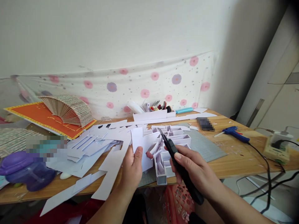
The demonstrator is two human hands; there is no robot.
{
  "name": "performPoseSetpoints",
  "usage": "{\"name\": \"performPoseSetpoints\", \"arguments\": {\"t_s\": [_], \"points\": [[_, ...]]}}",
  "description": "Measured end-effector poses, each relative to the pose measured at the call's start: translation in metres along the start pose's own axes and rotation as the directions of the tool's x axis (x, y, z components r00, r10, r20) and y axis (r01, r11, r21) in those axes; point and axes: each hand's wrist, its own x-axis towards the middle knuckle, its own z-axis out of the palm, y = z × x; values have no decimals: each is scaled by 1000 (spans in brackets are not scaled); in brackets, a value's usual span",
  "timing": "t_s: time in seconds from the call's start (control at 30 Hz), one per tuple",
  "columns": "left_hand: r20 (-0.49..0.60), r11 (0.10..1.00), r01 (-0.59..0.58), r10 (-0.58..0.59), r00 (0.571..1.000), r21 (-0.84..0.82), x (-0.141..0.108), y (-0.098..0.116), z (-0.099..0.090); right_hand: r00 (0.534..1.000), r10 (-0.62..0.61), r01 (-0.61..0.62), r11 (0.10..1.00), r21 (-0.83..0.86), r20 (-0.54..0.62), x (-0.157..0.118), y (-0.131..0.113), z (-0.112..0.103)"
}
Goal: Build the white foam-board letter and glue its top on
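Note:
My left hand (133, 166) grips a piece of white card (143, 149) by its left edge, thumb on the front face. In my right hand (195, 165) is a black utility knife (179, 171), its blade out and pointing up and left, close to the card's right side. Whether the blade touches the card I cannot tell. Just behind and below the knife stands a white card model (161, 177) with several walled compartments, on a grey cutting mat (207, 147). A small reddish piece (149, 154) shows between the card and the model.
White card offcuts (114, 171) cover the table's left side. A blue glue gun (235, 134) lies right, its cord running to a power strip (277, 149). Behind are a white card box (151, 117) of small items and an open folding fan (70, 109). A purple container (28, 171) stands left.

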Motion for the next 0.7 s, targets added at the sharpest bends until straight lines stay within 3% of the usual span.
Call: {"name": "performPoseSetpoints", "arguments": {"t_s": [0.07, 0.2, 0.5, 0.7], "points": [[26, 994, -75, 73, 997, 77, 0, -3, 1, 999, 15, -20, 994, 105, 44, 0, 0, 19], [36, 974, -142, 138, 990, 175, 0, -2, 3, 991, 63, -87, 974, 208, 121, 2, 6, 24], [-116, 957, -213, 239, 964, 199, 7, 17, 12, 991, 33, -47, 993, 106, 130, 8, 20, 36], [-115, 904, -301, 348, 930, 304, 15, 20, 15, 988, 60, -69, 996, 61, 141, 10, 27, 36]]}}
